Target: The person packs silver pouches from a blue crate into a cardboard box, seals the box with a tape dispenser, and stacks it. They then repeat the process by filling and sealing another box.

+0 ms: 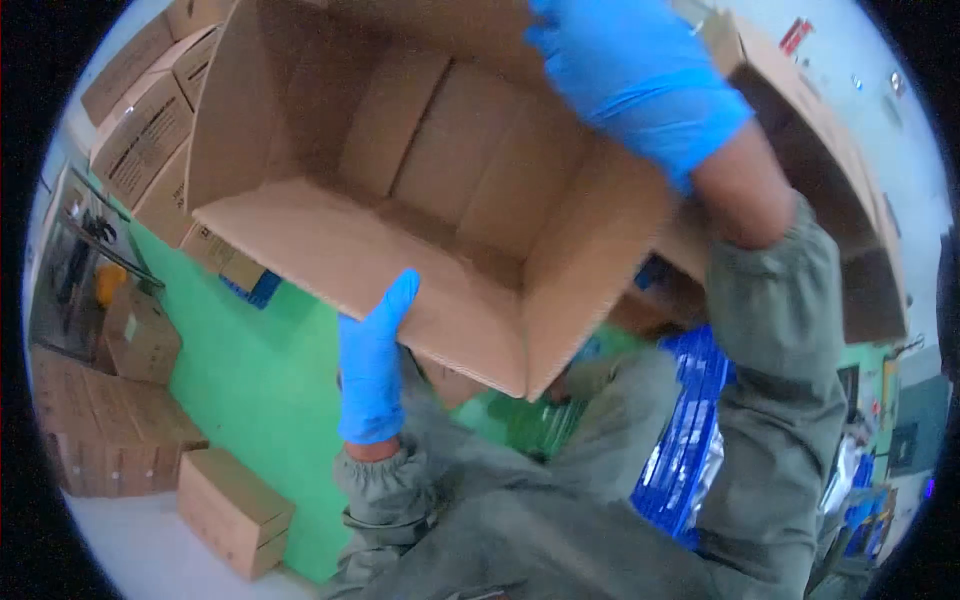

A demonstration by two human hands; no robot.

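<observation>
The cardboard box was plain brown, with raw corrugated edges along its rim. It was open and tilted, its mouth facing the wearer, and a dark, straight seam crossed the deepest inner face. Its near wall was gripped in the left hand; one rim corner jutted out to the right of that hand, and the seamed face lay beyond it.
</observation>
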